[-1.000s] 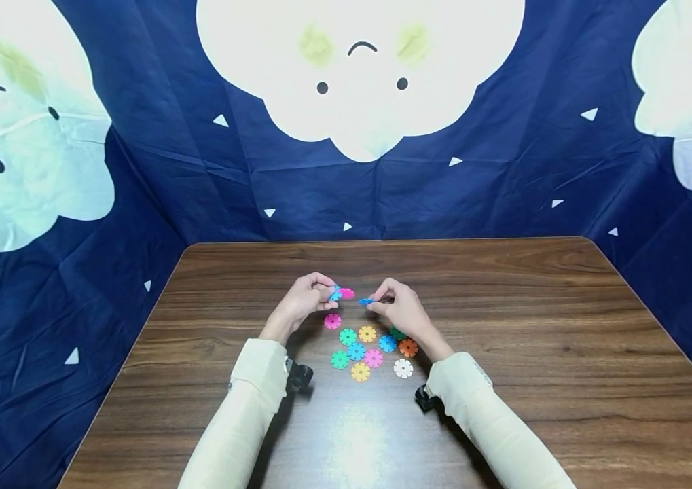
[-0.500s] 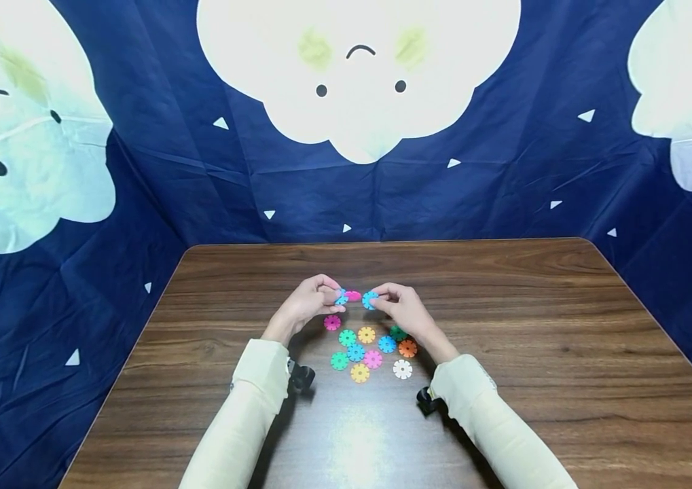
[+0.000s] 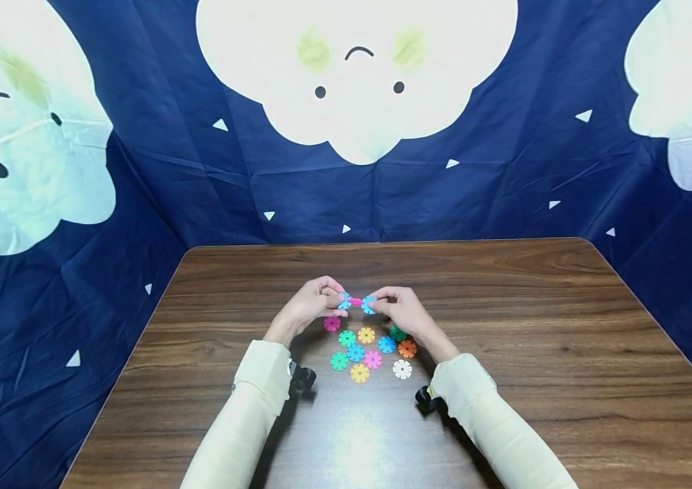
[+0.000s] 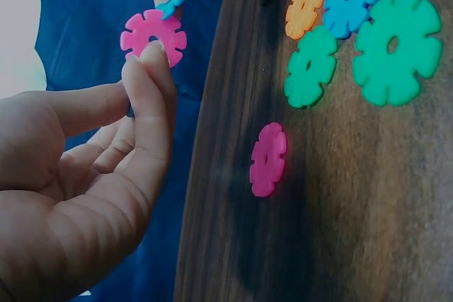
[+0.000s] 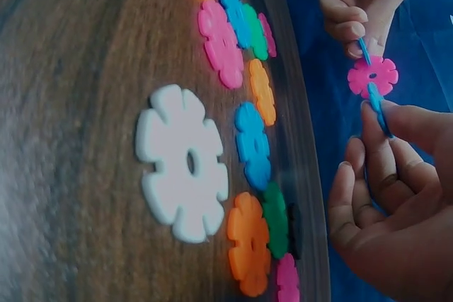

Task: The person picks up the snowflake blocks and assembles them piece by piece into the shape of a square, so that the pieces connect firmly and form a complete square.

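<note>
Over the back of the table, both hands meet at a row of notched plastic flower discs. With thumb and fingers the left hand (image 3: 312, 303) pinches a light blue disc (image 3: 344, 301), set edge-on into a pink disc (image 5: 386, 74). The right hand (image 3: 405, 310) pinches a second blue disc (image 5: 380, 114), its edge right at the pink disc's opposite side. In the right wrist view, the pink disc lies flat-on between the two blue ones. The left blue disc is mostly hidden by fingers in the left wrist view.
Loose discs lie on the wooden table (image 3: 535, 339) in front of the hands: a pink one (image 4: 263, 175), a white one (image 5: 161, 167), an orange one (image 5: 244, 249) and several green, blue and yellow ones. A dark blue cloth (image 3: 419, 204) with clouds hangs behind.
The right hand has turned its blue disc upright and brought it against the pink disc. The left hand has shifted slightly right with its joined discs. The loose discs have not moved.
</note>
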### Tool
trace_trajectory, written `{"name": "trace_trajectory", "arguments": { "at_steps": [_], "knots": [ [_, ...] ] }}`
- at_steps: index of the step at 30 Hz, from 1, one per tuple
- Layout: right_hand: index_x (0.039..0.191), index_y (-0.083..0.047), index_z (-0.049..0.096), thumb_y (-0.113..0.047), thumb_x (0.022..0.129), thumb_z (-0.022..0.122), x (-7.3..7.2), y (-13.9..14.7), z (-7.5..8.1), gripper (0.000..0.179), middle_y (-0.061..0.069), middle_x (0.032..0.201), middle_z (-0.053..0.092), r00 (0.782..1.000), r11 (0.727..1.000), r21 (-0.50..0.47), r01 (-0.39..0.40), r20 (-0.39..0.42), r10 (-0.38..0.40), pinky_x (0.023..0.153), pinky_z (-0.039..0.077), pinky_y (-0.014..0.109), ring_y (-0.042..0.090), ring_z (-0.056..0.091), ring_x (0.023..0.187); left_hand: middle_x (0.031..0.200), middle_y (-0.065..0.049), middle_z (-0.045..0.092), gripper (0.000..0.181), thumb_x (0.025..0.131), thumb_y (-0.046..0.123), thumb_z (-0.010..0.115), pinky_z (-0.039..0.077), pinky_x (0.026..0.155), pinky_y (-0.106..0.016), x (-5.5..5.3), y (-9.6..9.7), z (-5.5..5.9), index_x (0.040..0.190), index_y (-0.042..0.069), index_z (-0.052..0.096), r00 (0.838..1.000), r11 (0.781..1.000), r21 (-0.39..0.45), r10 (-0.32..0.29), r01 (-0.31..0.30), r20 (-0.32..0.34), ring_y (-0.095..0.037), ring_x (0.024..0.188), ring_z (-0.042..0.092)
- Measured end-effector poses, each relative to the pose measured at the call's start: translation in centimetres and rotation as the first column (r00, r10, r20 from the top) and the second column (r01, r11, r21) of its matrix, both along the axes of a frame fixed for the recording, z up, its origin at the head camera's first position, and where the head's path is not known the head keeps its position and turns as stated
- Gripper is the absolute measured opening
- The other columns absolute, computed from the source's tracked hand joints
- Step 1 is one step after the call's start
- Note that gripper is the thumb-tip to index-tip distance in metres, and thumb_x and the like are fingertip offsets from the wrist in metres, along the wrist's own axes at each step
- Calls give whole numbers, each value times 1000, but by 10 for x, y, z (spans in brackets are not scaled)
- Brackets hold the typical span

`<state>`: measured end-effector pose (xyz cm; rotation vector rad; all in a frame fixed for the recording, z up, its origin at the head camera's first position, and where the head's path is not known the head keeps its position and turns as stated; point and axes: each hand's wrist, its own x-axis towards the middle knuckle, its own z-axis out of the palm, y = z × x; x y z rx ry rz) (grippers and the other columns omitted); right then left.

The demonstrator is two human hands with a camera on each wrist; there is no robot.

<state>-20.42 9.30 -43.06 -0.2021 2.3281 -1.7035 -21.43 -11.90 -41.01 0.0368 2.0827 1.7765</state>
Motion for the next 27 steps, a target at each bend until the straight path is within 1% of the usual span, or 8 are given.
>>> {"name": "trace_trajectory", "arguments": {
  "at_steps": [2, 6, 13, 18, 21, 24, 27],
  "knots": [
    [101, -5, 70, -17, 90, 66, 0, 0, 0, 16, 7, 91, 69, 1000, 1000, 5, 9, 4, -9, 66, 48, 33, 31, 59, 86, 83, -8, 60, 9, 96, 0, 52, 54, 88, -43, 0, 1, 0, 104, -3, 49, 1000, 1000, 0, -9, 9, -4, -16, 73, 69],
    [97, -5, 70, -15, 90, 67, 0, -1, 0, 13, 6, 87, 69, 999, 999, 8, 34, 13, -34, 64, 45, 33, 30, 57, 82, 81, -8, 61, 9, 95, -1, 53, 53, 88, -44, 1, 2, 1, 103, -5, 49, 1000, 1000, 11, -2, 2, -3, -17, 72, 69],
    [94, -4, 70, -12, 88, 67, 0, -3, 2, 10, 4, 83, 68, 997, 997, -10, 70, 22, -70, 68, 48, 34, 31, 58, 85, 79, -9, 62, 10, 93, -5, 53, 54, 87, -44, 2, 3, 2, 103, -7, 49, 1000, 1000, 27, -1, 1, -16, -19, 71, 69],
    [93, -3, 70, -11, 88, 67, 0, -5, 2, 10, 3, 81, 67, 995, 995, -25, 94, 30, -93, 65, 48, 33, 32, 58, 84, 81, -10, 63, 10, 94, -5, 52, 54, 86, -44, 2, 4, 1, 103, -7, 49, 1000, 999, 36, 6, -5, -25, -18, 70, 69],
    [93, -3, 70, -11, 88, 67, -1, -6, 1, 9, 2, 81, 66, 996, 996, -21, 85, 33, -84, 62, 47, 33, 30, 57, 80, 80, -11, 63, 10, 94, -4, 53, 54, 86, -44, 1, 4, 0, 102, -7, 50, 1000, 1000, 28, 9, -8, -29, -19, 70, 69],
    [94, -4, 70, -12, 88, 67, -2, -6, 2, 11, 3, 82, 67, 998, 998, -13, 63, 30, -63, 62, 46, 33, 29, 56, 79, 79, -11, 62, 10, 94, -4, 54, 54, 86, -45, 2, 5, 0, 102, -7, 50, 1000, 1000, 18, 12, -11, -29, -19, 69, 69],
    [97, -4, 71, -14, 88, 68, -4, -3, 2, 14, 4, 85, 68, 999, 999, 1, 46, 22, -47, 65, 47, 33, 28, 58, 81, 77, -10, 60, 10, 94, -5, 52, 54, 86, -45, 2, 6, 1, 102, -8, 49, 1000, 1000, 24, -6, 6, -26, -19, 70, 69]
  ]
}}
